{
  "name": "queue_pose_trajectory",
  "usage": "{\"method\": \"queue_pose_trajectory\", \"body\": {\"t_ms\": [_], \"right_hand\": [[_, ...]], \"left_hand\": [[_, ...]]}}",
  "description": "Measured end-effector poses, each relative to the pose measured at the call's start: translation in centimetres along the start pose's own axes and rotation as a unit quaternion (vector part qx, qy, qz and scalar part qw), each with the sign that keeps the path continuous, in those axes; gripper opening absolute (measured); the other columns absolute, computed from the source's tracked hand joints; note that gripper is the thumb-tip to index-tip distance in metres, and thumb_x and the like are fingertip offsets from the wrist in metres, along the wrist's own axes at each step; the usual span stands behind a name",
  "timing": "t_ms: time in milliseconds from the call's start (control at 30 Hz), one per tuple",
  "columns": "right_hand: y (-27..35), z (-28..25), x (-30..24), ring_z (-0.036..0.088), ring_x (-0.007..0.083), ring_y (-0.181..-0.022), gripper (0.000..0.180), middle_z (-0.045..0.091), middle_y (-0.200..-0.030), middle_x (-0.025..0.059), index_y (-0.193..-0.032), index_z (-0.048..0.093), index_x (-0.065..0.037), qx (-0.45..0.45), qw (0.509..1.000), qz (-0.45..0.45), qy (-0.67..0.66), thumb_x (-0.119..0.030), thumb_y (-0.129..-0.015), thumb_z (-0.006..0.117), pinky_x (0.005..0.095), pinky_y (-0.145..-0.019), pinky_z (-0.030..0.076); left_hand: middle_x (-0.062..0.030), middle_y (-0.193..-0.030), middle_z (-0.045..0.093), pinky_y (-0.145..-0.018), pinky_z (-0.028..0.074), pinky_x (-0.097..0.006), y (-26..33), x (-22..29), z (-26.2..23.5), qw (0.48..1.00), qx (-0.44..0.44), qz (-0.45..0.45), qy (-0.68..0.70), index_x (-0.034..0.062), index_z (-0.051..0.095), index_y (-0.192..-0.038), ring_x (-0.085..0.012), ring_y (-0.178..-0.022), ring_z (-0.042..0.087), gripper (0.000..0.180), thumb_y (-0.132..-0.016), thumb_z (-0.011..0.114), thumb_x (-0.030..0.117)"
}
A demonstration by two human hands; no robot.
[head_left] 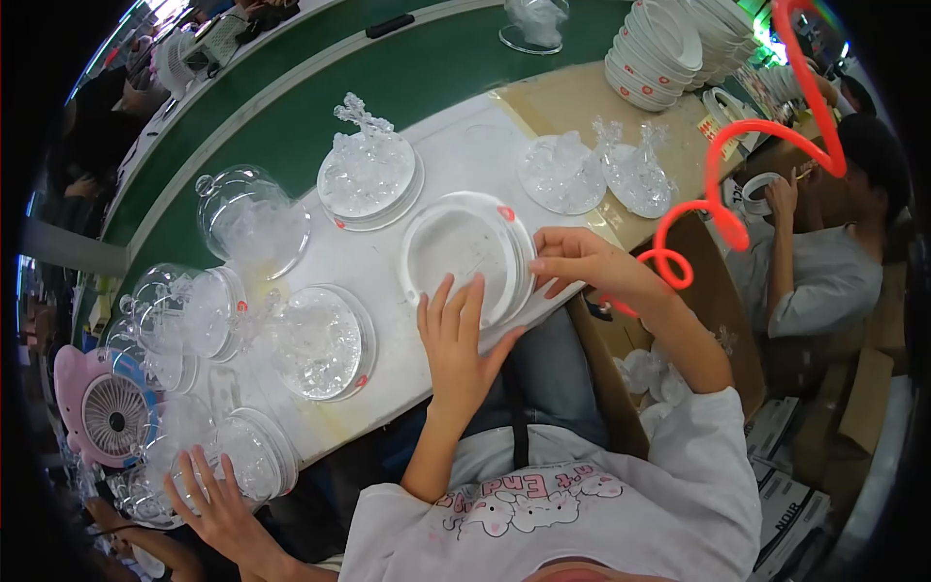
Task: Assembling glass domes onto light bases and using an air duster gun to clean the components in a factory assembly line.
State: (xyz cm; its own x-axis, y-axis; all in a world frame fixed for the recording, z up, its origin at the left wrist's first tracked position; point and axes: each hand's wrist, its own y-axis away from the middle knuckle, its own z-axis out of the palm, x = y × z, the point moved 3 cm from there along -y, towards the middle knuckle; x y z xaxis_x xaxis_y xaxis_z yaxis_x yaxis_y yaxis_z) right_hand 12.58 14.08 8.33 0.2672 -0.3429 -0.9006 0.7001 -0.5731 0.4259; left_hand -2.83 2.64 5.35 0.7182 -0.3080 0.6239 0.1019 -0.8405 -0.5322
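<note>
A round clear plastic dish (465, 254) is seen lying flat on the white work surface (388, 373), near its front edge and directly ahead of the person. Being round, the dish shows no long axis; its open face is turned upward toward the camera, and a small red sticker is seen on its far right rim.

The left hand (458, 344) is laid palm down at the near edge of the dish, with its fingers spread and extended away from the person, their tips resting on the near rim. The right hand (582, 264) is brought in from the right, its fingers curled and pinched against the right rim of the dish. Neither hand is closed fully around the dish; both are held against its edge, on adjoining sides, close together but not touching.

To the left of the dish, a second round dish filled with clear crystal pieces (320, 341) is seen on the same surface. Farther back, a round base carrying a clear ornament (369, 175) is set, and a clear dome with a knob (247, 215) stands to its left. Two more clear ornaments on round bases (596, 173) are placed on the brown cardboard to the right. A stack of white bowls (669, 44) is seen at the far right, and a red coiled hose (722, 209) hangs over that side. A pink fan (107, 412) sits at the lower left, where another person's hand (218, 504) is rested on a clear dome.
</note>
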Motion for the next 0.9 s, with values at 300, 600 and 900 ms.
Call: {"method": "queue_pose_trajectory", "body": {"t_ms": [300,600,900], "right_hand": [[2.3,-9.3,-4.4,0.061,0.0215,-0.078,0.030,0.062,-0.093,0.0119,-0.100,0.057,-0.004,0.547,0.656,-0.332,0.400,-0.024,-0.078,0.061,0.0314,-0.066,0.048],[0.7,-9.1,-3.1,0.061,0.0204,-0.076,0.039,0.061,-0.092,0.0137,-0.106,0.056,-0.004,0.485,0.734,-0.222,0.421,-0.025,-0.075,0.066,0.0301,-0.066,0.049],[0.1,-7.0,-3.1,0.056,0.0179,-0.089,0.037,0.057,-0.094,0.0105,-0.098,0.061,-0.008,0.315,0.848,-0.207,0.373,-0.025,-0.068,0.073,0.0309,-0.072,0.046]], "left_hand": [[-0.0062,-0.128,0.041,-0.099,0.007,-0.064,0.1,-1.3,-0.8,0.966,-0.239,0.041,-0.090,0.0157,0.058,-0.108,-0.0371,-0.130,0.017,0.036,-0.073,0.062,0.010],[-0.0107,-0.135,0.033,-0.101,0.009,-0.059,0.4,-1.6,-2.3,0.980,-0.166,-0.045,-0.103,0.0204,0.058,-0.112,-0.0391,-0.130,0.015,0.043,-0.070,0.067,0.019],[-0.0112,-0.134,0.035,-0.102,0.014,-0.056,0.7,-2.8,-2.5,0.985,-0.132,-0.032,-0.108,0.0171,0.066,-0.091,-0.0411,-0.129,0.016,0.024,-0.069,0.066,0.008]]}}
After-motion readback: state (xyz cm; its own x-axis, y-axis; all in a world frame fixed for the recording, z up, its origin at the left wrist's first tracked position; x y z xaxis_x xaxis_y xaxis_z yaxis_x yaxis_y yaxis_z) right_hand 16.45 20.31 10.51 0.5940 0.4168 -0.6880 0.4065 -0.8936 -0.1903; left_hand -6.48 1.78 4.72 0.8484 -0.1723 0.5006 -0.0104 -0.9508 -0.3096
